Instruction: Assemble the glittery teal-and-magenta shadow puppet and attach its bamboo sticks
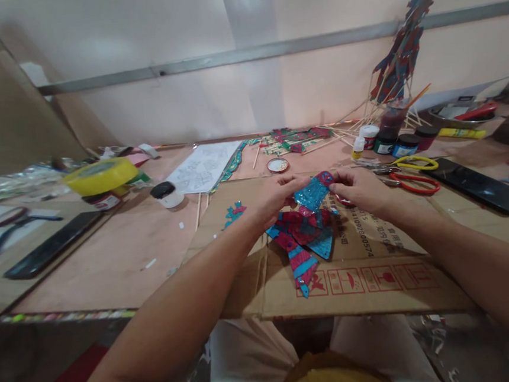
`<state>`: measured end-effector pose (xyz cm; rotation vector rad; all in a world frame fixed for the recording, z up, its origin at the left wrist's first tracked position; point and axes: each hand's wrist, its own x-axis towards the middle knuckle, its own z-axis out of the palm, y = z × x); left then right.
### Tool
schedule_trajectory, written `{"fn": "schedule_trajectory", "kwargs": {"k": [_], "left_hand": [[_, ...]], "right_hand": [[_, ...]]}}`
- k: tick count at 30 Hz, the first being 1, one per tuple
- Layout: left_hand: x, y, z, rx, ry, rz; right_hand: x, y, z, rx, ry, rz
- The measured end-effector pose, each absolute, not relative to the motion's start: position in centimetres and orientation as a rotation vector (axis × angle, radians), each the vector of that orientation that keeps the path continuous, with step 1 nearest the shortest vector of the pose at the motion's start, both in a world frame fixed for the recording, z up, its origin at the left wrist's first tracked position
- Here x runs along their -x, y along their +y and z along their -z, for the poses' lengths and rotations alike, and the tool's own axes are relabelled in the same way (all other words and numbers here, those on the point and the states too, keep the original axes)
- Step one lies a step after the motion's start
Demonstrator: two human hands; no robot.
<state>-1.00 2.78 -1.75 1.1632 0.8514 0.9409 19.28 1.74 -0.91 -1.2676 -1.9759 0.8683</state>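
A painted cut-out piece (312,193), glittery blue with a magenta rounded end, is held just above a cardboard sheet (285,295). My left hand (281,196) grips its left side, fingers closed. At the magenta end, the thumb and fingers of my right hand (356,187) pinch the same piece. Under it lies a cluster of magenta and blue striped cut-outs (303,261), partly covered by my hands. Whether the held piece is joined to that cluster I cannot tell. A smaller blue and magenta cut-out (235,213) rests on the cardboard beyond my left forearm.
To the right lie red-handled scissors (414,183), yellow-handled scissors (416,163) and a black phone (481,186). Paint jars (384,143) stand behind them. At left are yellow tape (99,176), a black-lidded jar (167,194) and a drawing sheet (205,167). Painted figures on sticks (403,62) lean against the wall.
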Motion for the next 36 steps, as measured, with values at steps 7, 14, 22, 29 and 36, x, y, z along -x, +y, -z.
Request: {"fn": "schedule_trajectory", "kwargs": {"k": [7, 14, 22, 29, 36], "left_hand": [[0.9, 2.5, 1.8, -1.230, 0.952, -0.990], [1.7, 3.3, 1.7, -1.180, 0.974, -1.072], [1.9, 3.9, 2.0, -1.145, 0.964, -1.100], [1.7, 3.3, 1.1, -1.019, 0.999, -1.132], [1.7, 3.1, 0.9, -0.987, 0.983, -1.133]], "right_hand": [[-20.3, 1.9, 0.5, 1.325, -1.937, -0.744], [-22.1, 2.7, -0.6, 1.515, -1.843, -0.497], [-24.6, 3.4, -0.6, 1.663, -2.202, -0.309], [-25.0, 3.6, -0.8, 1.746, -2.437, -0.299], [-24.3, 3.5, -0.5, 1.786, -2.515, -0.250]]}}
